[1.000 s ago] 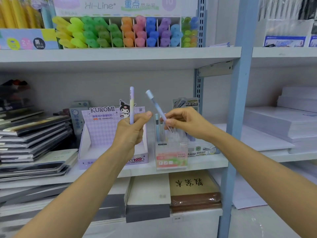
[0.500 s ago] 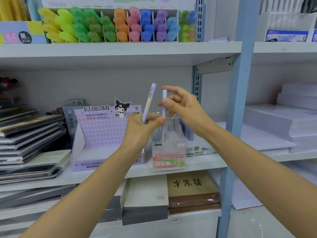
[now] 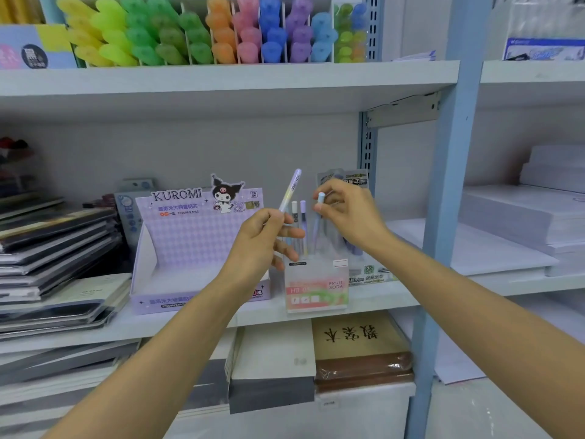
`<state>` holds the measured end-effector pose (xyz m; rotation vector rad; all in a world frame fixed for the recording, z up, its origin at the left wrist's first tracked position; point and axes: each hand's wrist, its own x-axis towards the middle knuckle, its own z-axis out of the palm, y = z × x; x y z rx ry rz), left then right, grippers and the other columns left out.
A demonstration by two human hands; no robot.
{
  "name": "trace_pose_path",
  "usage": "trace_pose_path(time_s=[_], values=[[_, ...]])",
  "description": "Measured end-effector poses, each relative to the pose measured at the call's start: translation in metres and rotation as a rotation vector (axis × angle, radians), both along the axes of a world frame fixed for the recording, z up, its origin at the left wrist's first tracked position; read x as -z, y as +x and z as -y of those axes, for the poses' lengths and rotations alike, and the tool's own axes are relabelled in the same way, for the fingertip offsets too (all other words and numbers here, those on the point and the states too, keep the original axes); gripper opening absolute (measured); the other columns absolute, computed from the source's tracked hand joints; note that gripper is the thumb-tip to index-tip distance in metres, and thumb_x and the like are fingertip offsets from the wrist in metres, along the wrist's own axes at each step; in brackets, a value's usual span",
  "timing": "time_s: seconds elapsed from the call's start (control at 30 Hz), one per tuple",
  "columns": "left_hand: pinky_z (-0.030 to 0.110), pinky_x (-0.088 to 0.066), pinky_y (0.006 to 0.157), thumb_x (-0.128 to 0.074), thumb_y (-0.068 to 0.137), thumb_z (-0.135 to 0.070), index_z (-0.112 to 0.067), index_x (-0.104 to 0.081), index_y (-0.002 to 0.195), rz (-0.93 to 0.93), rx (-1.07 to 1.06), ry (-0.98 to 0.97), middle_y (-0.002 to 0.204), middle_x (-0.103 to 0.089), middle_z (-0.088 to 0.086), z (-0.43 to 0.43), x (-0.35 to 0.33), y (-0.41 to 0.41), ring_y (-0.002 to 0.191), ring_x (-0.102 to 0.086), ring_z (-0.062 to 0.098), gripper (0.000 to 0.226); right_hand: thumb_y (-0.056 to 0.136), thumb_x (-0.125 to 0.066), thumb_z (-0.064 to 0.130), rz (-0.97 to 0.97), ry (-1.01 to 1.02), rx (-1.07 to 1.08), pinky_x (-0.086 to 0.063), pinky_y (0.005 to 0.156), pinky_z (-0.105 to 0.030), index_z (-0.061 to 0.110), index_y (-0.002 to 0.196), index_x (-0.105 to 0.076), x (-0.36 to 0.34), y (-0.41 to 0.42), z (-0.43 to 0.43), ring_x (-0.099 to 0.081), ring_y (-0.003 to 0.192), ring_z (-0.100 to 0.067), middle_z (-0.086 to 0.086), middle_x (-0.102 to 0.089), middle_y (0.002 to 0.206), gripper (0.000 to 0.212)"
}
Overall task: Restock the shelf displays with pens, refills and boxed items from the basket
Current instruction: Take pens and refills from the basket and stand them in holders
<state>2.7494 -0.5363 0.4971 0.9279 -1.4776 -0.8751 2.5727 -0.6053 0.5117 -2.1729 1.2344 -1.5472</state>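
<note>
One blue pen [image 3: 320,201], pinched by the right hand [image 3: 348,213], has seemingly entered the holder [image 3: 316,291]; left hand [image 3: 262,240] grips a lilac pen [image 3: 292,186].

Bare left forearm [image 3: 152,365] from 7 o'clock, bare right forearm [image 3: 474,315] from 4 o'clock; left hand [image 3: 262,239] and right hand [image 3: 348,213] bare, slim-fingered.

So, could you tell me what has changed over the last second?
The right hand swung its blue pen upright and lowered it into the clear holder, still pinching its top. The left hand still grips the purple-yellow pen, now tilted right. Kuromi box unmoved.
</note>
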Motion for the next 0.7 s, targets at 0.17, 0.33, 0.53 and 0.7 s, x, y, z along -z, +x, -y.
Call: trace_pose_path(time_s=[0.17, 0.33, 0.53, 0.7], values=[[0.022, -0.048, 0.044, -0.038, 0.105, -0.026, -0.011, -0.058, 0.099, -0.025, 0.018, -0.006, 0.088, -0.075, 0.007, 0.002, 0.002, 0.003, 0.053, -0.063, 0.014, 0.025, 0.089, -0.066, 0.01, -0.129, 0.004, -0.01, -0.057, 0.083, -0.039, 0.014, 0.098, -0.064, -0.005, 0.0, 0.001, -0.07, 0.079, -0.013, -0.006, -0.073, 0.087, 0.01], [0.023, -0.05, 0.046, -0.039, 0.105, -0.024, -0.009, -0.059, 0.101, -0.031, 0.052, 0.008, 0.086, -0.075, 0.006, 0.003, 0.004, 0.005, 0.055, -0.063, 0.014, 0.025, 0.089, -0.066, 0.01, -0.125, 0.026, 0.001, -0.056, 0.079, -0.042, 0.022, 0.104, -0.052, -0.007, -0.001, 0.005, -0.069, 0.076, -0.024, -0.013, -0.069, 0.076, 0.024], [0.023, -0.05, 0.047, -0.042, 0.104, -0.025, -0.013, -0.061, 0.1, -0.017, 0.072, 0.01, 0.088, -0.075, 0.006, 0.003, 0.003, 0.007, 0.057, -0.063, 0.013, 0.023, 0.091, -0.064, 0.019, -0.267, -0.199, 0.286, -0.043, 0.07, -0.026, 0.018, 0.103, -0.072, -0.003, 0.002, 0.013, -0.065, 0.085, -0.014, 0.002, -0.07, 0.097, 0.013], [0.023, -0.05, 0.047, -0.044, 0.103, -0.026, -0.014, -0.063, 0.101, -0.022, 0.078, 0.008, 0.088, -0.074, 0.007, 0.003, 0.002, 0.009, 0.057, -0.063, 0.014, 0.023, 0.097, -0.057, 0.023, -0.481, -0.122, 0.326, -0.044, 0.074, -0.035, 0.012, 0.112, -0.069, -0.001, 0.003, 0.015, -0.056, 0.097, -0.021, -0.003, -0.051, 0.109, 0.022]])
